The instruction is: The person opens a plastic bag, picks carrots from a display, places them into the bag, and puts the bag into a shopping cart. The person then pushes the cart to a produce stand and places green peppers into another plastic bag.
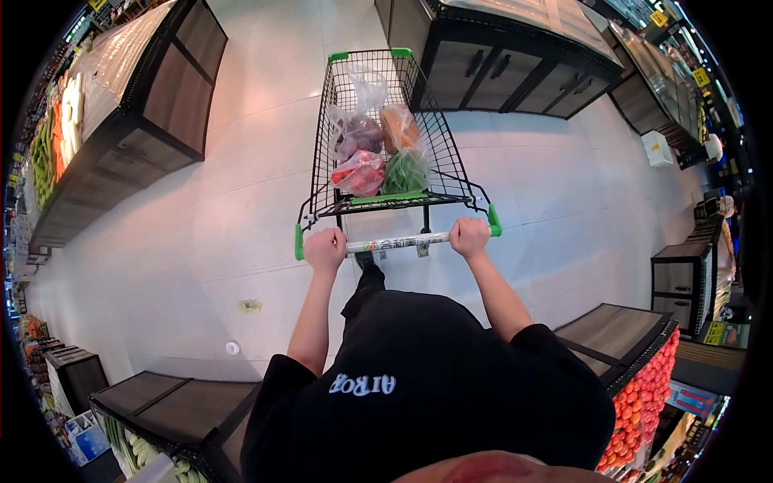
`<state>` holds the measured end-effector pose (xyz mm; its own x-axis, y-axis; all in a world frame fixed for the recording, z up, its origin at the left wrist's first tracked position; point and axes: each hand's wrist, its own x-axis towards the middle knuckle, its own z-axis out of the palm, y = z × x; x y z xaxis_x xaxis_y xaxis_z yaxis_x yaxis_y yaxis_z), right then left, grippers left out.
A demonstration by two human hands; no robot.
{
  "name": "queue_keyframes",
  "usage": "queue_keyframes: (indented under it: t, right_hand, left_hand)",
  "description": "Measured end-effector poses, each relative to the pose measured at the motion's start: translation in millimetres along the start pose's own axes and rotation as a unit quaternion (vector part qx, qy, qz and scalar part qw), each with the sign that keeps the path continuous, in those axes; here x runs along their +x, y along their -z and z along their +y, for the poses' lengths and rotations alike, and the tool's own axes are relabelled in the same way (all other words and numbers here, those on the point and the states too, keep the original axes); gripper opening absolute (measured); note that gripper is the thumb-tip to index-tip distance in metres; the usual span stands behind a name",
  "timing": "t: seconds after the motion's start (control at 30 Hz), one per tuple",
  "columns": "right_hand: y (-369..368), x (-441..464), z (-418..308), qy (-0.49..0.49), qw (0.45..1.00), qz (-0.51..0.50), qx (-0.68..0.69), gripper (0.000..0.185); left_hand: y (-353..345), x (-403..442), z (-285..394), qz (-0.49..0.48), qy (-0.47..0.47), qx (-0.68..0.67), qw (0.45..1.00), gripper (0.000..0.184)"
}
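Note:
Both my hands grip the white handlebar (398,242) of a black wire shopping cart (451,165) with green corner pieces. My left hand (325,249) is wrapped round the bar's left end, and my right hand (469,237) closes round its right end. Inside the basket lie several clear plastic bags of produce: a bag of dark purplish items (357,137), a bag of red items (359,173), a bag of leafy greens (406,171) and a bag of orange-brown items (399,129). What exactly the bags hold is blurred by the plastic.
A wooden display stand (173,88) with vegetables is at left, and a dark cabinet (515,72) stands close to the cart's front right. Behind me at right are red and orange produce (636,414). A small white round object (233,348) lies on the pale floor (266,193).

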<state>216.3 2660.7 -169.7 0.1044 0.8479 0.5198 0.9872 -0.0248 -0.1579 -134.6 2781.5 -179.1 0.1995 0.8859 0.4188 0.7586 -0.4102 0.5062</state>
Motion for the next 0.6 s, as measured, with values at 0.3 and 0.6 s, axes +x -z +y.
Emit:
queue_keyframes:
  t: [0.3, 0.6]
  right_hand:
    - [-99.3, 142.2, 46.5, -0.004, 1.0, -0.013, -0.012, 0.017]
    - [-201.1, 287.0, 66.5, -0.006, 1.0, 0.015, -0.005, 0.017]
  left_hand:
    - [-62.6, 156.0, -37.2, -0.025, -0.057, 0.005, 0.998, 0.027]
    - [-127.7, 313.1, -102.2, -0.067, -0.062, 0.036, 0.995, 0.032]
